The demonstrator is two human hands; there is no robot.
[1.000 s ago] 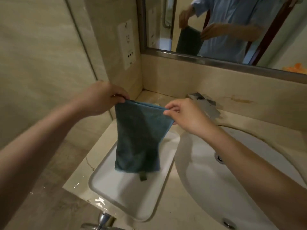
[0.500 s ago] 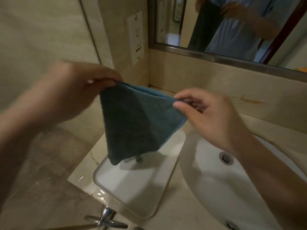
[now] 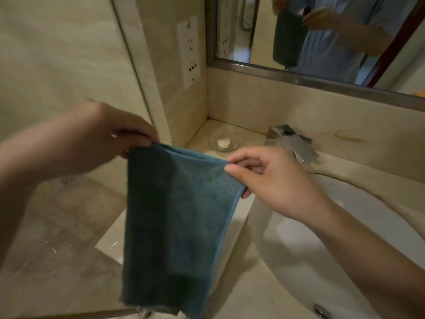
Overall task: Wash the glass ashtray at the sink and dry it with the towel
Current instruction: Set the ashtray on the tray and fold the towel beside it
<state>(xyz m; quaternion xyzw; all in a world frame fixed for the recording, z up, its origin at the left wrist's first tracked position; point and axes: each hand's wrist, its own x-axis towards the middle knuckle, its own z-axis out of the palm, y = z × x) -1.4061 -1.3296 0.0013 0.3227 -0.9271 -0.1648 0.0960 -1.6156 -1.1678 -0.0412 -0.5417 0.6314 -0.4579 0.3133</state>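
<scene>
A dark teal towel point(image 3: 174, 222) hangs folded in front of me over the counter. My left hand point(image 3: 108, 139) pinches its top left corner and my right hand point(image 3: 271, 178) pinches its top right corner. The glass ashtray point(image 3: 225, 141) sits on the counter in the back corner, beyond the towel, with something small and white inside it. The white sink basin point(image 3: 322, 249) lies to the right under my right forearm, and the chrome faucet point(image 3: 289, 141) stands behind it.
A white tray point(image 3: 115, 245) on the counter's left part is mostly hidden by the towel. A mirror point(image 3: 322, 31) above the backsplash reflects me and the towel. A wall socket plate point(image 3: 188, 51) is on the left wall. The wet floor shows lower left.
The towel has dropped from a bunched, lifted shape to hang long and straight. Both hands hold its top corners as before, and the view has shifted so the ashtray shows.
</scene>
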